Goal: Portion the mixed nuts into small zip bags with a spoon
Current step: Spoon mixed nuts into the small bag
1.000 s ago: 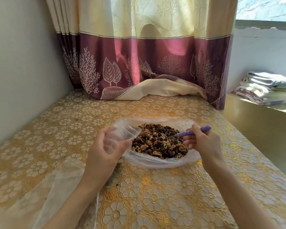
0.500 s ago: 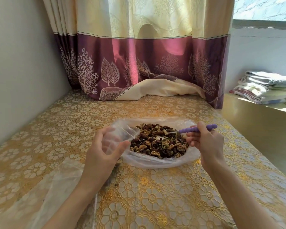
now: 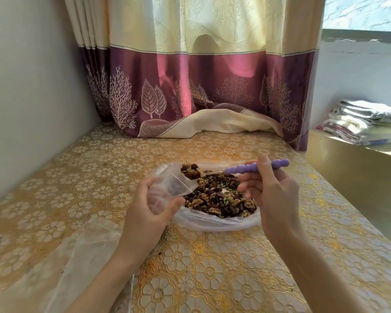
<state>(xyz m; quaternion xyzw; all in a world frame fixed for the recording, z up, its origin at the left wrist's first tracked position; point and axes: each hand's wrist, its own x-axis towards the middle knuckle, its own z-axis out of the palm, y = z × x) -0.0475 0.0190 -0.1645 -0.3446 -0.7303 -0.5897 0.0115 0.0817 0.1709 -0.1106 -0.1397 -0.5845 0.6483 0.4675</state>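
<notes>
Gold floral table point(image 3: 212, 279) hemmed by wall point(image 3: 32, 98) on the left and curtain point(image 3: 201, 86) at the back, dropping off at its right edge, with bare cloth all round the work. Mid-table, big bag point(image 3: 212, 222) of nuts point(image 3: 221, 199); over its left rim, small zip bag point(image 3: 169, 186) tilted mouth-up, pinched between thumb and curled fingers of left hand point(image 3: 147, 213). Spoon point(image 3: 255, 167) gripped by purple handle in right hand point(image 3: 273, 195), fingers wrapped round, bowl heaped with nuts right at the zip bag's mouth.
</notes>
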